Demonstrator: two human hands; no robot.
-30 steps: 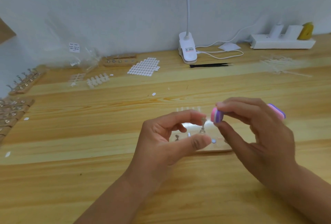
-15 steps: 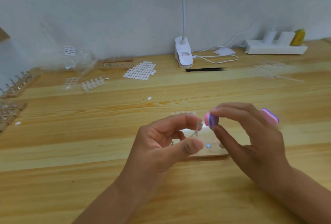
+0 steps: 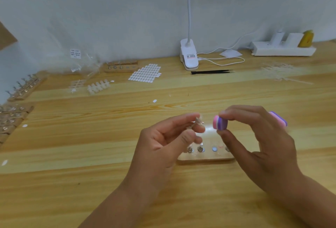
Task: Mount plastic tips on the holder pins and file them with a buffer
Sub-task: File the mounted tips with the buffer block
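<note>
While both hands hover over the pale wooden table [image 3: 91, 173], the left hand [image 3: 160, 147], at 6 o'clock in view, pinches a small metal pin [image 3: 192, 127] capped w/ a clear plastic tip [image 3: 199, 122] betw. thumb and forefinger, other fingers loosely curled. The right hand [image 3: 254, 136], at 4 o'clock, pinches a pink-and-purple striped foam buffer block [image 3: 220, 122] the same way. The block's end sits just beside the tip, at its 3 o'clock; contact can't be told. Beyond the left thumb lies the flat wooden holder block [image 3: 205, 159], two pins standing at its 9 o'clock end. Far off, approx. 12 o'clock: black tweezers [image 3: 211, 72] and a white clip lamp base [image 3: 189, 56].

Tip is prob. light, thin and springy, so it may pop off. Best held by the pin stem, w/ gentle buffer strokes.
</note>
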